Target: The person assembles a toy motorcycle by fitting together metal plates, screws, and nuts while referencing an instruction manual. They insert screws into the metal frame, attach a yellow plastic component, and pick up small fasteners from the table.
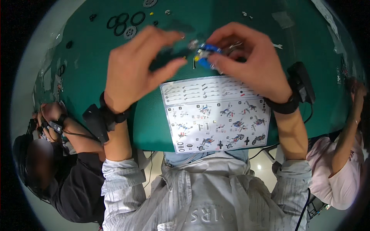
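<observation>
My right hand (256,57) grips a small partly built toy vehicle model (207,48) of blue, silver and yellow parts, a little blurred. The thumb and fingers pinch its right side above the green table. My left hand (133,67) hovers just left of the model, thumb and forefinger spread apart. Nothing I can clearly make out lies between them, and its other fingers are hidden. A thin dark bolt (194,64) shows below the model. Nearer to me lies a printed assembly sheet (216,104) with parts and step drawings.
Black rubber tyres (137,18) and a grey spoked wheel (130,32) lie at the far left on the green table (150,131). Small metal parts (244,14) sit at the back; a small wrench (277,46) is right of my right hand. People sit on both sides.
</observation>
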The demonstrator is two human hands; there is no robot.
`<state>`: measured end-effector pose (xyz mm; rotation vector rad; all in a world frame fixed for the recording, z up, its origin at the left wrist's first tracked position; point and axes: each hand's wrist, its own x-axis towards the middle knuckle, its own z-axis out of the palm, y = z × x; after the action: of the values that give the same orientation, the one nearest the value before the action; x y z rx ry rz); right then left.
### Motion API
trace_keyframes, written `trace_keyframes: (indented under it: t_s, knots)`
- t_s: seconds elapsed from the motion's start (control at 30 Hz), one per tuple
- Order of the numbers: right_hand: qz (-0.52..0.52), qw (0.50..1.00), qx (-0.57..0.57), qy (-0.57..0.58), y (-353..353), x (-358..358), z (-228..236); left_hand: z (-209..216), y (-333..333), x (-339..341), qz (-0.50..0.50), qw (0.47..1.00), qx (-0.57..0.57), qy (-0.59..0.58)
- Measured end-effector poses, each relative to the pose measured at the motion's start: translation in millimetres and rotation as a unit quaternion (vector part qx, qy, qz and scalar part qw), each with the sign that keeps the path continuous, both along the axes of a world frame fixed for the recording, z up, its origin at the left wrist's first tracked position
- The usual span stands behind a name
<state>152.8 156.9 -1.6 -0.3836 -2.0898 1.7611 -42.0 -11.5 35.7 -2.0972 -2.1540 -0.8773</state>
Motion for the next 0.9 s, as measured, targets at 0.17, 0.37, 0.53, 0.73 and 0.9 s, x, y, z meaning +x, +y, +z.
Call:
trace_keyframes:
  t_s: [0.17, 0.37, 0.53, 0.73, 0.9]
  knots:
    - [0.045, 0.998, 0.052, -0.001, -2, 1, -1, -10, 1, 6, -0.1, 0.994, -0.002, 0.052]
    - [0.048, 0.998, 0.023, -0.028, -1, 3, 5, -11, 3, 6, -0.097, 0.995, -0.004, 0.015]
    - [-0.065, 0.997, 0.042, 0.002, 18, 5, -1, -12, 5, 6, -0.055, 0.998, 0.021, 0.011]
    - [-0.277, 0.96, 0.008, 0.032, 57, 9, 3, 12, 22, 13, 0.017, 0.998, 0.051, 0.014]
    - [-0.319, 0.946, -0.032, 0.042, 68, 15, 1, 23, 72, 19, -0.051, 0.995, -0.017, 0.079]
